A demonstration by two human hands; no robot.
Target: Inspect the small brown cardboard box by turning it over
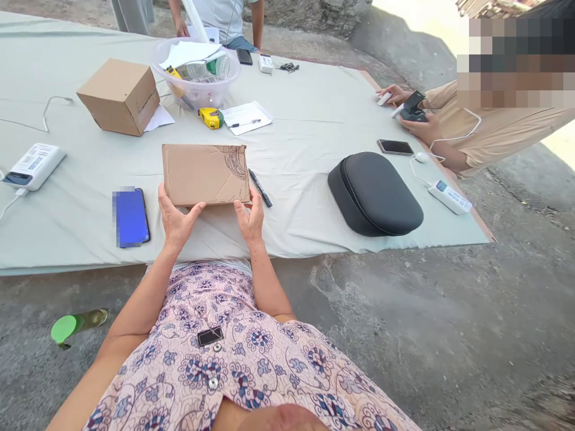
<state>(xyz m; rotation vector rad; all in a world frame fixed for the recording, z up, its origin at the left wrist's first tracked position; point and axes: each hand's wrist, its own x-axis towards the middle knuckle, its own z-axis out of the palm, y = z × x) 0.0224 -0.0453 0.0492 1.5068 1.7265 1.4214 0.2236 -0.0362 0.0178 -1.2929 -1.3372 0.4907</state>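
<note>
Both of my hands hold a flat brown cardboard box [204,175] over the near side of the table. Dark scribbled curves mark the box's far right corner. My left hand [177,215] grips its near left corner, thumb along the front edge. On the near right corner, my right hand [251,215] is closed in the same way, with the thumb at the front edge. Fingers under the box are hidden. Just right of the box lies a black marker [260,188]. A phone with a blue screen [131,216] rests left of my left hand.
A black zip case [381,194] sits to the right, a larger cardboard box [119,96] at the far left. Behind stand a plastic basin [206,93], a yellow tape measure [211,118] and a notepad [258,114]. At right, a person's hands [422,126] hold a dark device.
</note>
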